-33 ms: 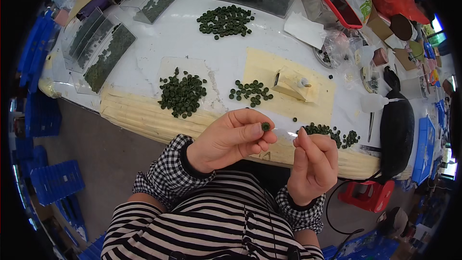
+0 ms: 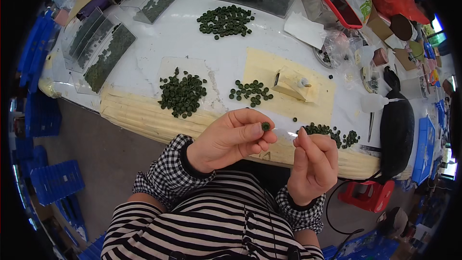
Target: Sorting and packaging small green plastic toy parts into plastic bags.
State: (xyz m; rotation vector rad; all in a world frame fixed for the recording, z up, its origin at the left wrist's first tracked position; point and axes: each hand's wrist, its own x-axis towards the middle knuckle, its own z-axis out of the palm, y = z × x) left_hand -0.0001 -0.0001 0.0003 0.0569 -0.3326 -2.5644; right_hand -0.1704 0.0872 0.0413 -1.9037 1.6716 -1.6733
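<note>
Left hand (image 2: 228,138) pinches dark-green disc (image 2: 265,126) — likely light, firm; hold by rim. Right hand (image 2: 315,166) curled — contents unclear.

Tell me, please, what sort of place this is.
Probably a small-parts workshop, though I cannot be certain. A white worktable bears piles of small, round, dark-green pieces, the bare left hand pinches one similar piece, and blue plastic crates stand on the grey floor.

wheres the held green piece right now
In the head view, the green piece is right of centre, pinched in the left hand, left of the right hand.
</note>
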